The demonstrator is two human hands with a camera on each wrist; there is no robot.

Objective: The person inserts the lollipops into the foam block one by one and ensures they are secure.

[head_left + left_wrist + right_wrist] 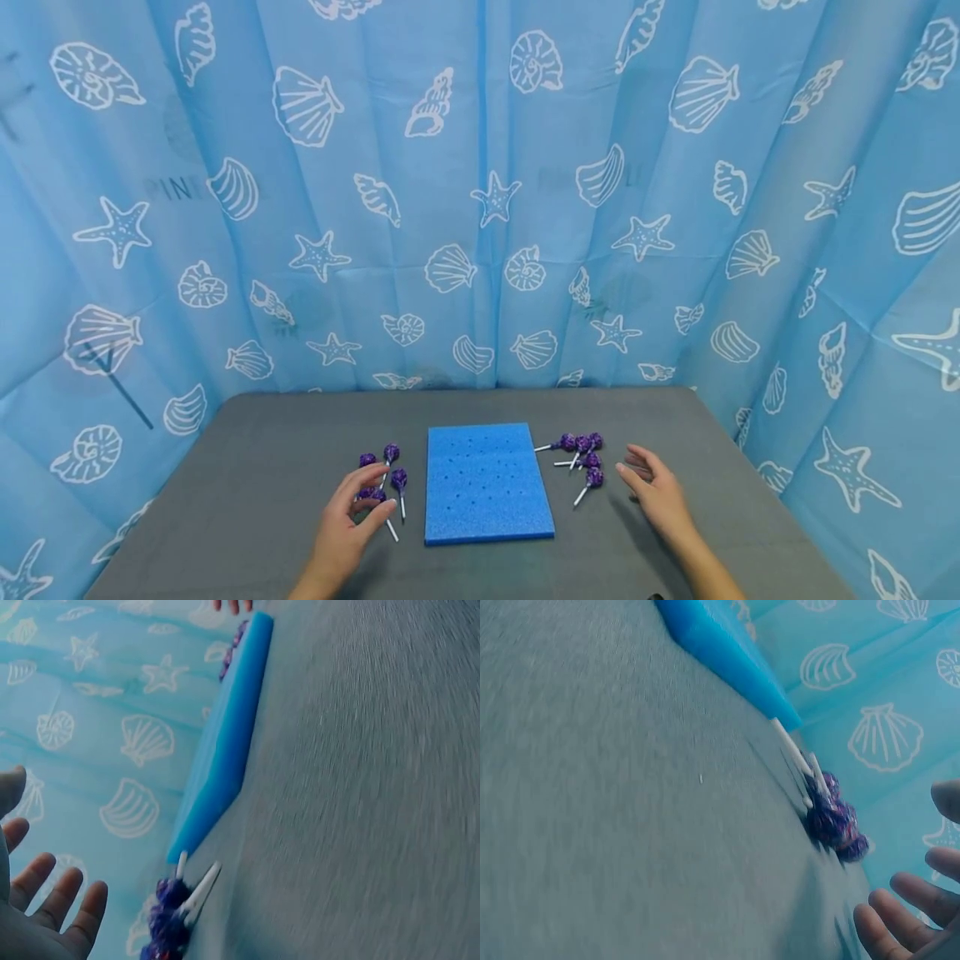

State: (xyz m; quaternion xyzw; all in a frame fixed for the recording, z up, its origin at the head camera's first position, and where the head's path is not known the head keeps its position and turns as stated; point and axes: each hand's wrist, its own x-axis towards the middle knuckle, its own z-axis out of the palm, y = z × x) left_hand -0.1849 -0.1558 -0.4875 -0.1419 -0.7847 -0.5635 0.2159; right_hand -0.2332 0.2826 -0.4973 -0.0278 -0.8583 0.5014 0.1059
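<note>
A flat blue foam block (487, 483) with rows of small holes lies mid-table. To its left are several purple-wrapped lollipops (399, 479) with white sticks; more lollipops (594, 477) lie to its right. My left hand (347, 517) hovers over the left group, hiding part of it, with thumb and fingers apart and nothing between them. Beside the right group, my right hand (660, 492) is held with loosely bent fingers and no object in it. Both wrist views show the fingers (56, 907) spread and the lollipops (832, 817) apart from them.
The grey table (300, 433) carries the block and lollipops. A blue curtain (465, 208) printed with white shells and starfish hangs behind the table and along its sides. A small dark object (656, 597) shows at the bottom edge of the head view.
</note>
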